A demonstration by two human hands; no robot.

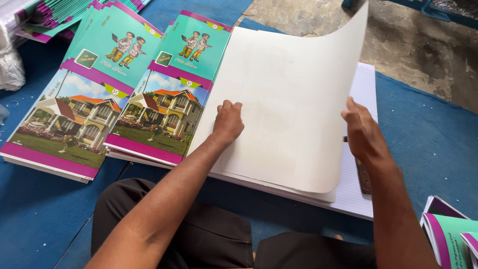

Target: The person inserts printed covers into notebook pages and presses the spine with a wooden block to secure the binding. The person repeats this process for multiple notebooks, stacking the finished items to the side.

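Note:
My left hand point(228, 122) is a closed fist pressing down on the left part of a large white cover sheet point(294, 99). My right hand point(362, 130) grips the sheet's right edge and holds that half lifted and curled upward. Under the sheet lies a thick stack of ruled white paper point(359, 192), its lined top page showing at the right. A dark flat strip point(363, 175) rests on the ruled page just below my right hand.
Two stacks of printed notebook covers point(154, 109) with house pictures lie to the left on a blue mat point(428, 134). More covers sit at the top left point(55, 15) and bottom right point(448, 231). Bare concrete floor point(413, 45) lies beyond. My knees are at the bottom.

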